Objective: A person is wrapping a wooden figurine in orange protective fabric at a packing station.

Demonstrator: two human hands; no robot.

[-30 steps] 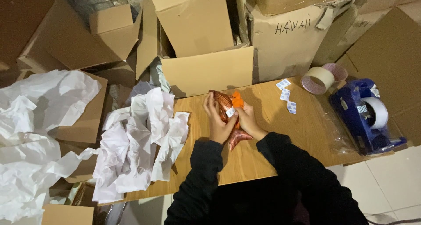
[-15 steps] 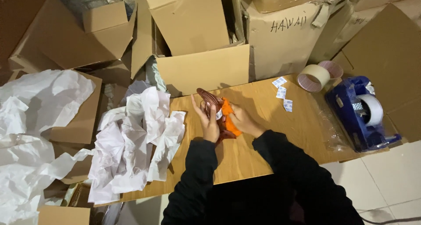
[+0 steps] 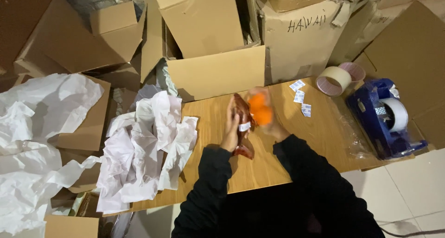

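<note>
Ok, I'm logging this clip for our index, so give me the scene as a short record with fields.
left hand: holds a reddish-brown glossy item with a white tag
right hand: blurred, against an orange piece of the item
surface: wooden table
left of hands: crumpled white paper
right of hands: tape rolls, blue tape dispenser, small white labels
behind: open cardboard boxes

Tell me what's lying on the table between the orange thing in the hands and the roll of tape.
Head view: three small white paper slips lie on the wooden table between the orange thing and the tape roll.
</note>
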